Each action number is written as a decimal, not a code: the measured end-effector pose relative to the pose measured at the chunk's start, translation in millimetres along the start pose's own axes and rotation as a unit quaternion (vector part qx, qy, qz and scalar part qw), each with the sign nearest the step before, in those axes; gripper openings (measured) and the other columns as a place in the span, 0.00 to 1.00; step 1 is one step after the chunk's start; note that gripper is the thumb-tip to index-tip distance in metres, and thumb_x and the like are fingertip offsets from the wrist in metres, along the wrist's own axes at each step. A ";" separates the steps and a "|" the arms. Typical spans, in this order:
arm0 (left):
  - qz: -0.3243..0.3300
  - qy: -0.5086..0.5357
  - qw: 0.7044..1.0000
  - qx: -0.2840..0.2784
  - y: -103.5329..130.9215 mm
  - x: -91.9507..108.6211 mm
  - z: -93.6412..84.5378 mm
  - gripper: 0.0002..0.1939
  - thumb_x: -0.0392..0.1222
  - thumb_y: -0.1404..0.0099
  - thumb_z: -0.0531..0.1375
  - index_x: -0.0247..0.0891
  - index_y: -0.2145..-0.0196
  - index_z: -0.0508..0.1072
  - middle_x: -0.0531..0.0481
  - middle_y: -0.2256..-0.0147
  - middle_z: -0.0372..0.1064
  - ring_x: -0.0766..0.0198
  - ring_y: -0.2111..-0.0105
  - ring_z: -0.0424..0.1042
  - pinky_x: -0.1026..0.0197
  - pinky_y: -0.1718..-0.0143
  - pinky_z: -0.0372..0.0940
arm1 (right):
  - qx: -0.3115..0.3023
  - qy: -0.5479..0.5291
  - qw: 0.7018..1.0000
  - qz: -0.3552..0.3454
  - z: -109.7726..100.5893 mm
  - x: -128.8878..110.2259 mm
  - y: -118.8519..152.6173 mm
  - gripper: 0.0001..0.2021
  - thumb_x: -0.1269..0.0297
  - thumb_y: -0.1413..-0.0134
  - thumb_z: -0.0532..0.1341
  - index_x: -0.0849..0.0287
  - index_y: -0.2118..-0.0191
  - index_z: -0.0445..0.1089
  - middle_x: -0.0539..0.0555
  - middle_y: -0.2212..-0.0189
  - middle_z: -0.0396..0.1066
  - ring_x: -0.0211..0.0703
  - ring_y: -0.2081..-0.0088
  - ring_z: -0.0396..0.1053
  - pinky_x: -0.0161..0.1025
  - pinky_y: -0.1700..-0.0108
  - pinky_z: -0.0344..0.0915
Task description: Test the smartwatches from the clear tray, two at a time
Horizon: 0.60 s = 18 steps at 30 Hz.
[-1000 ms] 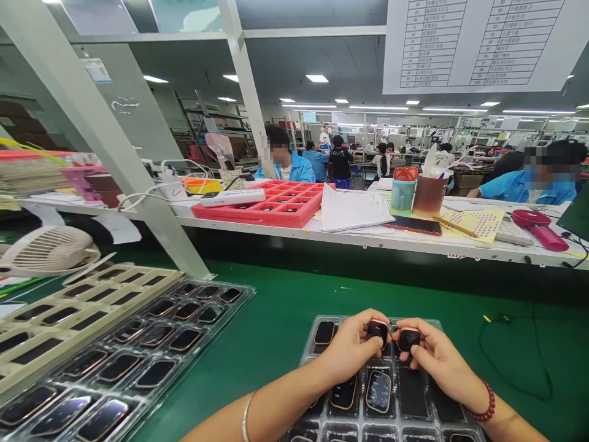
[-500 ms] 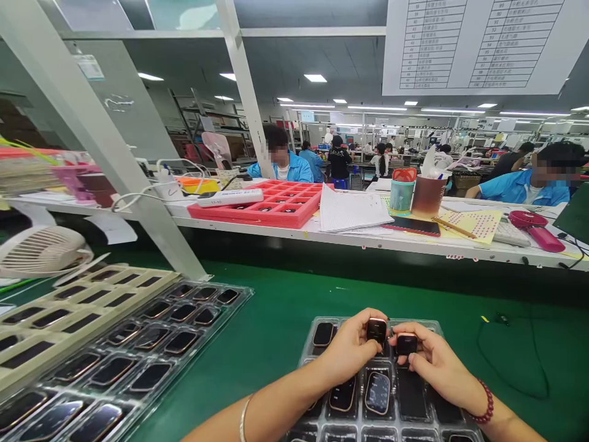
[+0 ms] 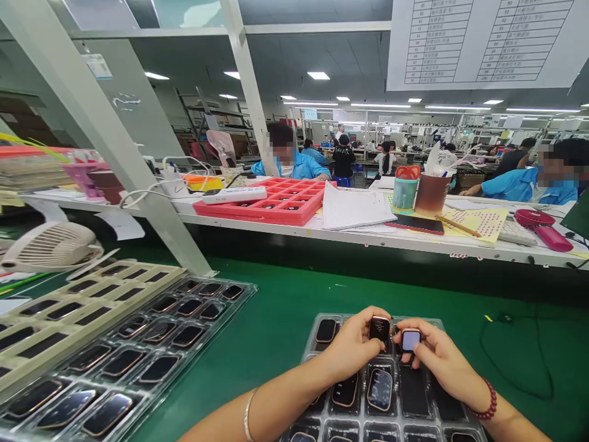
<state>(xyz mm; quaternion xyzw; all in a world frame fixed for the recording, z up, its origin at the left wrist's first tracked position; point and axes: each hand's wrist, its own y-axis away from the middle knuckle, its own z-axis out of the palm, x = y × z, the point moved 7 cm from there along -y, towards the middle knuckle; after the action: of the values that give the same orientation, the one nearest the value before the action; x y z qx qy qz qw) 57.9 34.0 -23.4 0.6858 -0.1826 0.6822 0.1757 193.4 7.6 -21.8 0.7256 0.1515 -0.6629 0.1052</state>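
Note:
My left hand point(image 3: 356, 341) grips a smartwatch body point(image 3: 379, 329) with a dark screen bearing faint text, fingers behind it and thumb at its lower edge. Close beside it, my right hand point(image 3: 439, 353) holds a second smartwatch body point(image 3: 410, 339), its screen lit pale white and the thumb at the lower right of the screen. Both watches are above a clear plastic tray point(image 3: 317, 359) with square pockets. In that tray lie several strapless watches, among them one with a reflective face point(image 3: 380, 389) and one showing small text point(image 3: 345, 390). My forearms cover part of the tray.
To the left, a second clear tray point(image 3: 151, 399) and a beige tray point(image 3: 99, 276) hold rows of watches. A white fan point(image 3: 50, 245) stands behind them. The raised shelf carries a red compartment tray point(image 3: 294, 212), papers point(image 3: 354, 205), cups point(image 3: 405, 193) and a phone point(image 3: 416, 224). A thin cable point(image 3: 515, 387) lies right.
The screen of the watch in my right hand has turned from dark to bright white. More text shows on the left one. Both hands keep their holds; the view has shifted slightly.

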 end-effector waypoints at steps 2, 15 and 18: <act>0.000 -0.006 1.000 -0.003 0.6 1.4 0.6 0.20 0.27 0.52 0.58 0.37 0.59 0.66 0.50 0.65 0.67 0.64 0.65 0.68 0.63 0.64 0.60 | 0.014 -0.013 1.000 0.004 -3.0 3.4 -1.8 0.16 0.63 0.47 0.57 0.57 0.52 0.64 0.57 0.61 0.70 0.40 0.69 0.70 0.38 0.70 0.67; -0.021 0.030 0.999 0.008 -0.6 0.9 -0.2 0.16 0.29 0.50 0.57 0.36 0.62 0.65 0.51 0.69 0.68 0.68 0.73 0.67 0.63 0.69 0.61 | 0.002 -0.029 0.999 0.020 -4.0 10.5 -2.6 0.21 0.71 0.52 0.56 0.55 0.49 0.62 0.56 0.58 0.69 0.40 0.67 0.70 0.38 0.68 0.67; -0.025 0.019 0.999 0.022 0.3 4.8 -1.0 0.20 0.25 0.54 0.57 0.36 0.61 0.65 0.50 0.67 0.68 0.66 0.68 0.68 0.63 0.66 0.62 | 0.001 -0.028 0.999 0.025 -3.1 10.9 -1.7 0.21 0.72 0.53 0.56 0.55 0.50 0.62 0.55 0.58 0.69 0.40 0.67 0.70 0.38 0.68 0.66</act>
<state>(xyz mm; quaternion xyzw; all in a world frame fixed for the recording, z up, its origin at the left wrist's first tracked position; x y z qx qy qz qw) 56.9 34.2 -18.6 0.6806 -0.1474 0.6945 0.1809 196.5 11.2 -32.3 0.7106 0.1300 -0.6801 0.1250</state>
